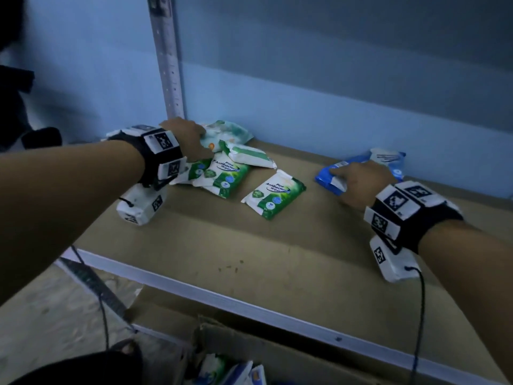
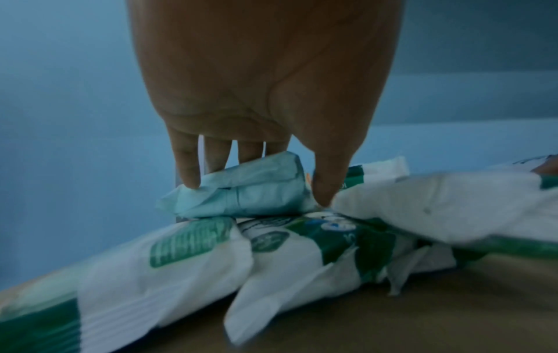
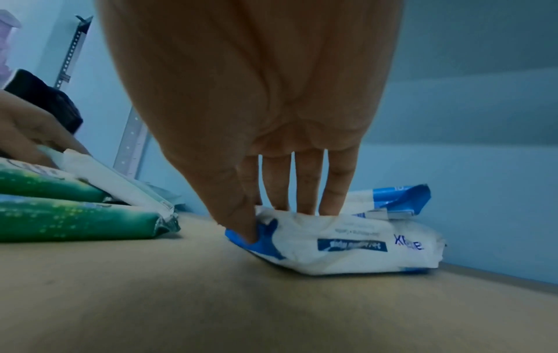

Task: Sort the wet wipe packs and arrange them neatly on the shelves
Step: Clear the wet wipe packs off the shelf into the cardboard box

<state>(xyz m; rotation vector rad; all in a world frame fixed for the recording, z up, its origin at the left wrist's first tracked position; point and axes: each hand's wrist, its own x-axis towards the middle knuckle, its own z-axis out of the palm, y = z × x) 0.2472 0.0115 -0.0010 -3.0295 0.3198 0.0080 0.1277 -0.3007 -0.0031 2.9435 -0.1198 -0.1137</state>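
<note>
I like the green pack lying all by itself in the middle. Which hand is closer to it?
Probably the left. The left hand grips a pale pack in the pile beside the lone green pack. The right hand grips a blue pack across a gap.

Green-and-white wet wipe packs [image 1: 222,176] lie heaped at the far left of the shelf [image 1: 249,245], a pale mint pack [image 1: 227,133] on top. One green pack [image 1: 273,194] lies apart, flat. Blue-and-white packs [image 1: 369,165] sit far right.
</note>
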